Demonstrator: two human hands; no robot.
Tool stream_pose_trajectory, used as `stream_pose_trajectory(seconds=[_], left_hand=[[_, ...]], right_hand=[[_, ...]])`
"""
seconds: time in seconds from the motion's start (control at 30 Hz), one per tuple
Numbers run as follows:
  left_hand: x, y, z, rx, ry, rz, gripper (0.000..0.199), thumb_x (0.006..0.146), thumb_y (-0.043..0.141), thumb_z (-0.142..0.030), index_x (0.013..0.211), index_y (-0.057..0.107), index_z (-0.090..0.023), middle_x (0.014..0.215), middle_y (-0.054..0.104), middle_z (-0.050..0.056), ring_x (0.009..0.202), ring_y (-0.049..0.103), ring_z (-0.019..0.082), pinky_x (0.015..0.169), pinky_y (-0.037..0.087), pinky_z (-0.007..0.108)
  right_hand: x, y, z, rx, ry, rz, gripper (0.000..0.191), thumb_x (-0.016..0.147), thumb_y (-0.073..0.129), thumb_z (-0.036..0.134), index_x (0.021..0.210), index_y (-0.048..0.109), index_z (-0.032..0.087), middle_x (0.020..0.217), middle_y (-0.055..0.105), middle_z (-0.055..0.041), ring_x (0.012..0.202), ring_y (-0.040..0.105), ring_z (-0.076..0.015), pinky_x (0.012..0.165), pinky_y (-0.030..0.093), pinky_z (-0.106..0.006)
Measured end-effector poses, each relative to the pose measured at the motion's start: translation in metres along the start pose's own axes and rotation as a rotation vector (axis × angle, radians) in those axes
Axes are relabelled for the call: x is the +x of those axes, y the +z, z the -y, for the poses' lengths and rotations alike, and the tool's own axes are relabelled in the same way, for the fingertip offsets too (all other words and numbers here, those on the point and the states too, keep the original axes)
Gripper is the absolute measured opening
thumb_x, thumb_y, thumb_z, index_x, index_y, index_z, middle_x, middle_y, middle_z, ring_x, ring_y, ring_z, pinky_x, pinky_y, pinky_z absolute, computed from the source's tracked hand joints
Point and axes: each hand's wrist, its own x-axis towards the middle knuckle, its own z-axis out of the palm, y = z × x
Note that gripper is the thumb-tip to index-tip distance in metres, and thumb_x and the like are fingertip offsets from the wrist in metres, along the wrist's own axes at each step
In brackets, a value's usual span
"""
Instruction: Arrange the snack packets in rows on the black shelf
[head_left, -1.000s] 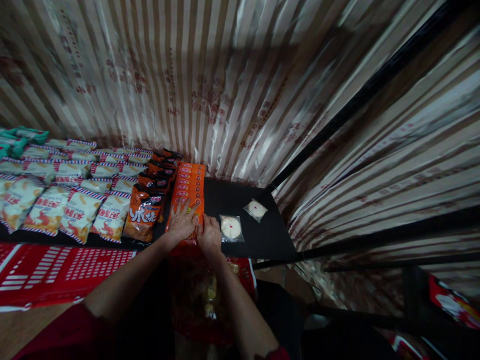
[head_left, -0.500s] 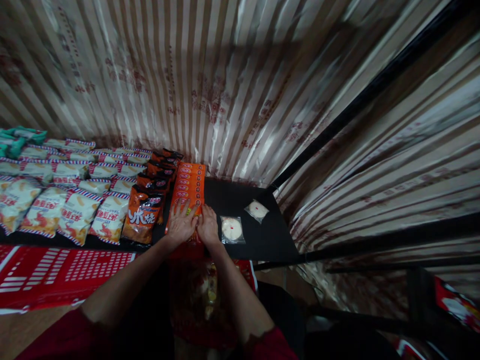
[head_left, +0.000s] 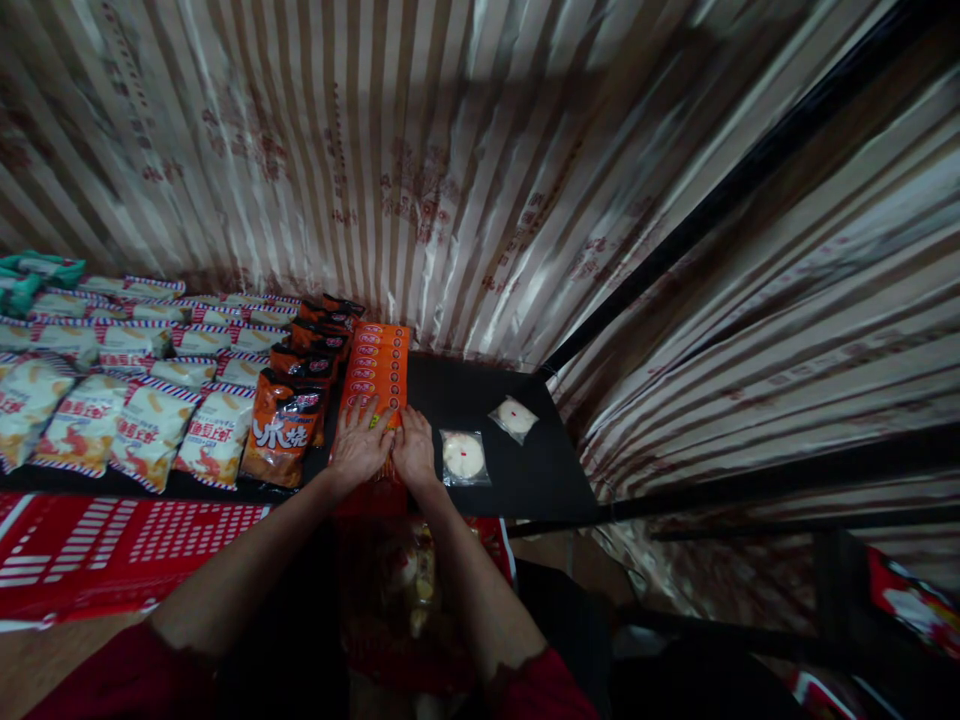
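Both hands rest on a row of flat orange packets that lie overlapping on the black shelf. My left hand lies flat over their near end, fingers pointing away from me and slightly spread. My right hand is along their right edge, fingers stretched out. The thumbs meet or nearly meet between the hands. Left of the packets stand orange-and-black snack bags in a column. To the right, a round white item in clear wrap lies near my right hand, with a second wrapped white round farther off.
Rows of white snack bags fill the shelf's left side, with green packages behind. A red basket sits below at the left; another red container with packages is beneath my arms. Striped curtain and a dark pole bound the shelf.
Both hands stay on the orange packets with almost no movement. The view has shifted very slightly; the bags and wrapped rounds keep their places.
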Motion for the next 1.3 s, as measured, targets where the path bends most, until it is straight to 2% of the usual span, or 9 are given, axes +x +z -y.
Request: stream_pose_trajectory(seconds=[0.2, 0.37, 0.47, 0.57, 0.73, 1.0, 1.3], left_hand=[[-0.001, -0.001, -0.001, 0.006, 0.006, 0.008, 0.046, 0.089, 0.038, -0.036, 0.132, 0.049, -0.024, 0.144, 0.039, 0.008, 0.136, 0.027, 0.032, 0.109, 0.022, 0.050], [-0.001, 0.003, 0.000, 0.004, 0.022, 0.001, 0.048, 0.089, 0.038, -0.035, 0.135, 0.045, -0.025, 0.147, 0.036, 0.004, 0.137, 0.022, 0.033, 0.109, 0.021, 0.052], [-0.001, 0.005, 0.000, 0.012, 0.030, 0.002, 0.049, 0.089, 0.038, -0.035, 0.137, 0.043, -0.023, 0.146, 0.038, 0.003, 0.137, 0.021, 0.034, 0.109, 0.020, 0.053], [-0.001, 0.005, -0.001, 0.020, 0.024, 0.002, 0.049, 0.089, 0.038, -0.035, 0.136, 0.045, -0.023, 0.145, 0.039, 0.003, 0.137, 0.022, 0.034, 0.109, 0.020, 0.054], [-0.001, 0.006, -0.002, 0.019, 0.017, -0.014, 0.047, 0.089, 0.038, -0.035, 0.133, 0.048, -0.022, 0.144, 0.040, 0.004, 0.137, 0.024, 0.033, 0.109, 0.020, 0.054], [-0.002, 0.009, -0.002, 0.032, 0.022, -0.024, 0.047, 0.089, 0.037, -0.035, 0.132, 0.049, -0.022, 0.144, 0.040, 0.005, 0.137, 0.023, 0.034, 0.109, 0.020, 0.054], [0.001, 0.004, -0.004, 0.024, -0.006, 0.042, 0.048, 0.088, 0.037, -0.035, 0.134, 0.047, -0.023, 0.145, 0.039, 0.005, 0.136, 0.024, 0.035, 0.107, 0.023, 0.055]], right_hand=[[-0.001, 0.001, 0.000, 0.004, -0.008, -0.004, 0.046, 0.085, 0.038, 0.013, 0.129, 0.050, 0.004, 0.135, 0.050, -0.0156, 0.129, 0.039, -0.0210, 0.110, 0.026, -0.036], [-0.001, 0.002, 0.000, 0.001, 0.018, -0.005, 0.049, 0.083, 0.040, 0.013, 0.130, 0.049, 0.004, 0.138, 0.047, -0.0170, 0.132, 0.034, -0.0244, 0.107, 0.029, -0.041], [0.001, 0.001, 0.001, -0.011, -0.023, -0.004, 0.053, 0.081, 0.040, 0.010, 0.133, 0.045, 0.002, 0.141, 0.042, -0.0172, 0.134, 0.030, -0.0249, 0.109, 0.027, -0.042], [0.004, 0.000, -0.001, -0.016, -0.068, 0.006, 0.057, 0.079, 0.040, 0.007, 0.135, 0.043, 0.006, 0.142, 0.041, -0.0140, 0.135, 0.027, -0.0237, 0.109, 0.026, -0.041], [0.008, 0.001, -0.005, -0.003, -0.041, 0.034, 0.056, 0.078, 0.042, 0.009, 0.134, 0.046, 0.009, 0.139, 0.046, -0.0120, 0.132, 0.031, -0.0241, 0.104, 0.032, -0.039], [0.010, 0.001, -0.007, -0.020, -0.037, 0.040, 0.056, 0.079, 0.044, 0.011, 0.135, 0.046, 0.013, 0.138, 0.047, -0.0095, 0.131, 0.033, -0.0238, 0.103, 0.032, -0.039], [0.010, -0.002, -0.007, -0.016, -0.063, 0.023, 0.056, 0.077, 0.045, 0.007, 0.133, 0.048, 0.012, 0.138, 0.048, -0.0123, 0.131, 0.036, -0.0238, 0.104, 0.033, -0.039]])
